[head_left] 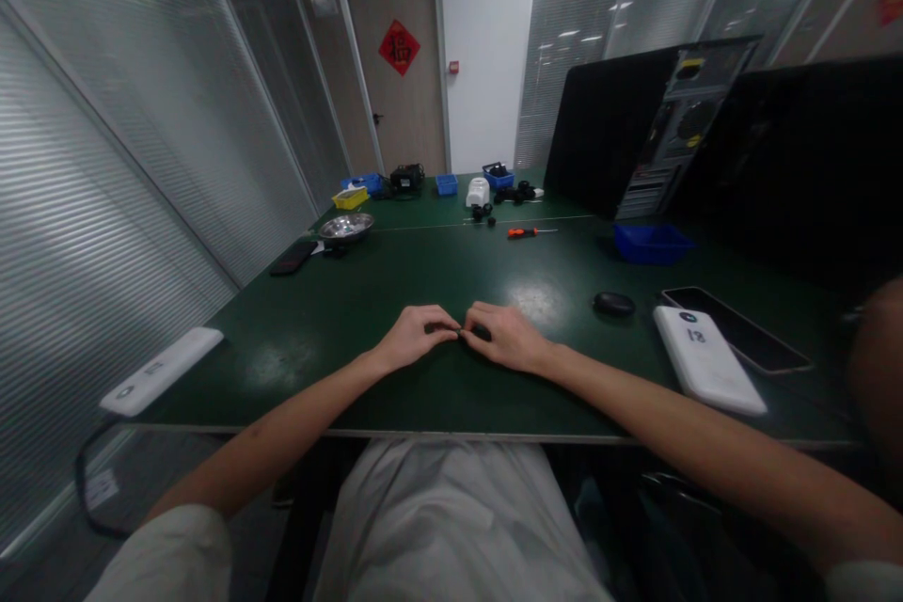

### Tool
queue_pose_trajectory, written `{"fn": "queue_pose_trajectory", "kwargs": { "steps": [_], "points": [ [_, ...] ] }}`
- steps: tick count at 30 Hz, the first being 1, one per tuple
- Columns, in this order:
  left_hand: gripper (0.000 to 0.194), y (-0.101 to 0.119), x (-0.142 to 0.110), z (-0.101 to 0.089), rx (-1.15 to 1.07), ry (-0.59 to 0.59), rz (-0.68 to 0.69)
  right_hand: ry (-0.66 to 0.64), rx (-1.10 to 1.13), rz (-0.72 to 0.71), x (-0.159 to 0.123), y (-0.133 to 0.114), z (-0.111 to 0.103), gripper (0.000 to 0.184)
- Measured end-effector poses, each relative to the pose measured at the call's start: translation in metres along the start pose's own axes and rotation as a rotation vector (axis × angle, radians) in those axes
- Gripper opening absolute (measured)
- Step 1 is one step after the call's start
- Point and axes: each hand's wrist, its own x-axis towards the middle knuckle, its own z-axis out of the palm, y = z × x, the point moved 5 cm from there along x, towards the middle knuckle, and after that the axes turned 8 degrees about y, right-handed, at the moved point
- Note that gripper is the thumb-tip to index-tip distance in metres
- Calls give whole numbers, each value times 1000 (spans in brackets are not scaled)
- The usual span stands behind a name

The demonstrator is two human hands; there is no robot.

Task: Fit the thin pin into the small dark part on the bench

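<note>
My left hand (418,336) and my right hand (502,335) meet over the near middle of a dark green table (423,273). Thumb and forefinger are pinched together on each hand, and the fingertips of both touch or nearly touch. Something small and dark seems to sit between them, too tiny to name. Right of my right hand lies a black computer mouse (613,304). Farther back, an orange-handled screwdriver (523,232) rests on the tabletop.
White power banks stand at the left edge (164,371) and the right (707,359), beside a phone (737,327). A blue tray (650,243), a metal bowl (345,227), a black phone (294,258) and a computer case (645,127) surround the work area. Part of another person shows far right.
</note>
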Motion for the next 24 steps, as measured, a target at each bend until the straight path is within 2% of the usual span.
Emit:
{"fn": "queue_pose_trajectory", "kwargs": {
  "steps": [10, 14, 18, 21, 24],
  "points": [
    [23, -5, 2, -3, -16, 31, -65, -16, -2, 0, 0, -1, 2, 9],
    [23, -19, 9, -10, 76, 63, -73, -26, -16, 2, 0, -2, 1, 12],
    [19, -29, 14, -11, 180, 23, -22, -26, 4, 6, 1, -4, 0, 13],
    [23, -25, 13, -12, 203, 25, -2, -8, 17, 11, 1, -3, -3, 11],
    [29, -12, 9, -10, 170, 9, 47, 27, 23, 15, 1, 0, -8, 11]
  ]
}}
